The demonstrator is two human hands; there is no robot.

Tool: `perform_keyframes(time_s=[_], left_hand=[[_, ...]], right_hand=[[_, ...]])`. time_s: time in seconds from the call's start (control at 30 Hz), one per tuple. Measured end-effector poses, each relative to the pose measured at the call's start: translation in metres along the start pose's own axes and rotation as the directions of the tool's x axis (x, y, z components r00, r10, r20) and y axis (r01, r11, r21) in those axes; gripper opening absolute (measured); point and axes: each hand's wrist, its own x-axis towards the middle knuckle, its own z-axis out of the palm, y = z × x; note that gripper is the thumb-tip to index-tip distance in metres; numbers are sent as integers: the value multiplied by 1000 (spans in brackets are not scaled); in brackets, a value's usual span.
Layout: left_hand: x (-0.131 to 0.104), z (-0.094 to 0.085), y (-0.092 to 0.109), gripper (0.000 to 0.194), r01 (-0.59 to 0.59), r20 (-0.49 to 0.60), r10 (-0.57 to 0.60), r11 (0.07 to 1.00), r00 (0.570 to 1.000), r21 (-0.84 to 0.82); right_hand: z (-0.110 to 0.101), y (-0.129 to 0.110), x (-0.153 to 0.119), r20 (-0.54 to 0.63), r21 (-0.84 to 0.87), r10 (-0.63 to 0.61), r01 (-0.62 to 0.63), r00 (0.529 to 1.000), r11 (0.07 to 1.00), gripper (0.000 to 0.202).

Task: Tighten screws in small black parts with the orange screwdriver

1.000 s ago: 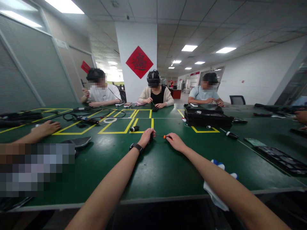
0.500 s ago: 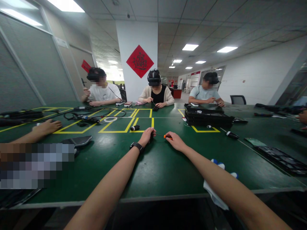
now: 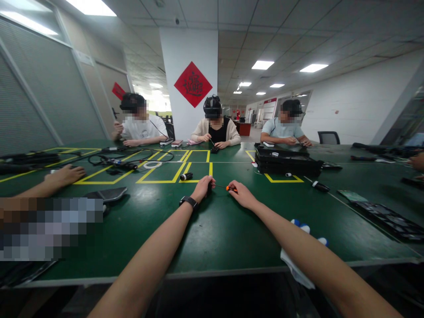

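Observation:
My left hand (image 3: 202, 189), with a dark watch on the wrist, is closed around a small dark object (image 3: 210, 188) just above the green table. Most of that object is hidden by my fingers, so its kind does not show. Facing it from the right, my right hand (image 3: 243, 194) is closed on the orange-and-black handle of a screwdriver (image 3: 228, 188). The thin shaft points left and reaches the dark object. Whether the tip sits in a screw is too small to tell.
Beyond my hands lie a black cylinder with a white band (image 3: 186, 176) and stacked black trays (image 3: 286, 161). To the right are a black-handled tool (image 3: 320, 186) and a dark panel (image 3: 391, 218). White-and-blue gloves (image 3: 303, 227) lie under my right forearm. A co-worker's hand (image 3: 66, 175) rests at left.

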Motion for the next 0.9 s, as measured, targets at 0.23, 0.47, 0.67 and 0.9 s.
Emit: perform_keyframes(time_s=[0.23,0.47,0.67,0.9], left_hand=[[0,1,2,41,3,-10,-3,1000,1000,-15],[1,1,1,41,-15,-8,15,1000,1000,-20],[0,0,1,41,-3,-17,3,1000,1000,-5],[-2,1,4,41,28,-8,-28,1000,1000,3]], right_hand=[[1,0,2,10,-43,16,-16,1000,999,19],[3,0,1,-12,-10,48,-48,999,999,20],[4,1,1,-26,11,43,-43,999,999,16],[4,4,3,-25,1,56,-56,998,998,23]])
